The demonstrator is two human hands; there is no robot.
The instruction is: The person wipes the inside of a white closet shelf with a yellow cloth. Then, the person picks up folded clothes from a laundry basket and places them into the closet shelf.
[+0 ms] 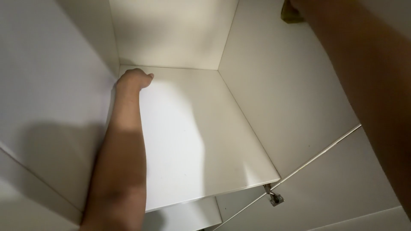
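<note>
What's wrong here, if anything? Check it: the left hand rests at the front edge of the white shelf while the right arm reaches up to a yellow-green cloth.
One error: the head view shows the left hand at the back left corner of the white shelf, not its front edge. The right arm does reach up to the yellow-green cloth.

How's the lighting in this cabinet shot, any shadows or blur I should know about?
Head view: soft, even light on the white shelf; the left hand and its forearm cast a grey shadow on the left wall; the right arm looms dark and blurred close to the lens; no harsh glare.
</note>
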